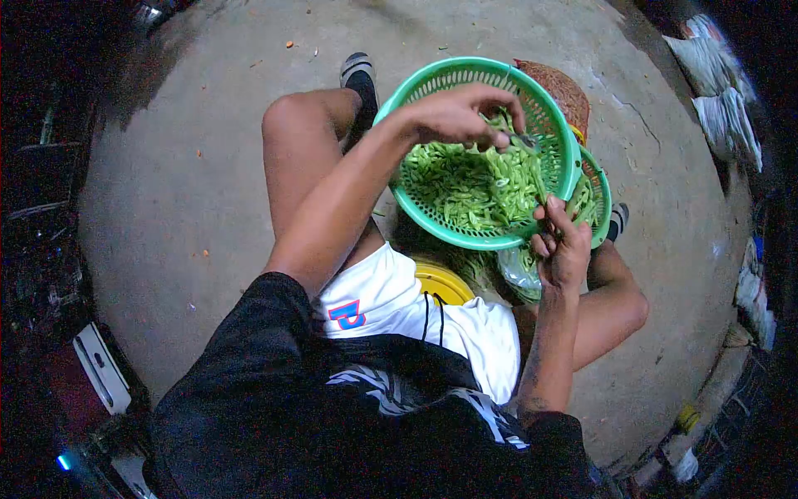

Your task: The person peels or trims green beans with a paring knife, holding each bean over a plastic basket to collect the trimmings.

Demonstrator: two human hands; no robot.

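My left hand (465,116) reaches over the green basket (401,204) with its fingers closed round a small dark tool (524,141), whose shape is hard to make out. Shredded green vegetable (474,187) fills the lower part of the basket. At the basket's right rim, my right hand (565,241) pinches the end of a long green vegetable piece (539,179). That piece points up toward the tool.
A second green basket (605,195) with green pieces stands at the right, partly under the first. Behind is a reddish-brown sack (561,91). A yellow round object (445,283) and a clear plastic bag (519,270) lie between my legs. White sacks (723,108) line the right edge.
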